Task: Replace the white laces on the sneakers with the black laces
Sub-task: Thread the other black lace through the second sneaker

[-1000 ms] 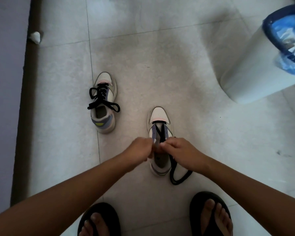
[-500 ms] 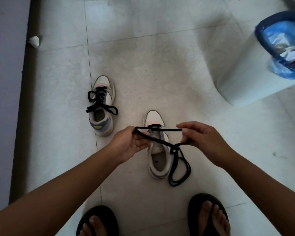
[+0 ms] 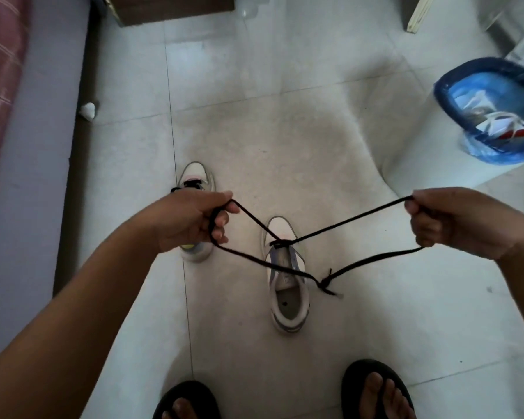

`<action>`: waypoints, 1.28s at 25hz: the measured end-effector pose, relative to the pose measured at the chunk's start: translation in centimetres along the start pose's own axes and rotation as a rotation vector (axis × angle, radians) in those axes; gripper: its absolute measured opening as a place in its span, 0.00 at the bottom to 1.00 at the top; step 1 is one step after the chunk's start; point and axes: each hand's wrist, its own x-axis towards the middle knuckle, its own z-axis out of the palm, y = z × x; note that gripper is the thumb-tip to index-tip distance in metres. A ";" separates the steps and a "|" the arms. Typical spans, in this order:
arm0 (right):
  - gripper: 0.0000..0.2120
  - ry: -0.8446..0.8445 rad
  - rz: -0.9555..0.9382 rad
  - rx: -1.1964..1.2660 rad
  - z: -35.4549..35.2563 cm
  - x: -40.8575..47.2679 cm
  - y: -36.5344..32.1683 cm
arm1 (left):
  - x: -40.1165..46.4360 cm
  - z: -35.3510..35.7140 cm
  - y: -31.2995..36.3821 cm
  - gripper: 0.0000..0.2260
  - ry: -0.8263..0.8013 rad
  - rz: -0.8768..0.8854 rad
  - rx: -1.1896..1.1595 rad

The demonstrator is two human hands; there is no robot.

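Note:
A white sneaker (image 3: 288, 285) stands on the floor tiles between my hands, toe pointing away. A black lace (image 3: 345, 219) runs through its front eyelets and spreads out to both sides. My left hand (image 3: 191, 220) grips one half of the lace in a curled fist, up and to the left of the shoe. My right hand (image 3: 454, 225) grips the other half, far to the right. The two lace ends meet in a loose tangle (image 3: 325, 284) beside the shoe's right side. A second sneaker (image 3: 195, 182) with black lacing sits behind my left hand, mostly hidden.
A white bin with a blue liner (image 3: 484, 116) stands at the right, with rubbish inside. A bed edge (image 3: 18, 146) runs along the left. A crumpled white scrap (image 3: 87, 110) lies by it. My feet in black sandals (image 3: 375, 391) are at the bottom.
My hands have pulled far apart and lifted, drawing the black lace out taut from the sneaker's front eyelets. The camera has tilted up and shows more floor.

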 end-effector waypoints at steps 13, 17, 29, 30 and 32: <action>0.12 -0.314 -0.540 0.091 -0.7 -2.8 -18.9 | -10.5 0.4 16.9 0.12 0.088 0.505 0.057; 0.23 -0.375 -0.524 0.311 -3.3 -2.5 -22.5 | -14.2 0.1 22.0 0.14 0.035 0.675 -0.093; 0.19 -0.265 -0.858 0.398 0.7 -3.3 -26.2 | -16.6 1.0 24.1 0.17 0.065 0.874 -0.226; 0.17 -0.247 -0.875 0.413 0.5 -3.4 -26.0 | -16.9 1.0 23.9 0.17 0.079 0.901 -0.257; 0.11 -0.173 -0.878 0.508 -0.3 -3.0 -26.1 | -17.5 0.1 23.4 0.17 0.080 0.961 -0.352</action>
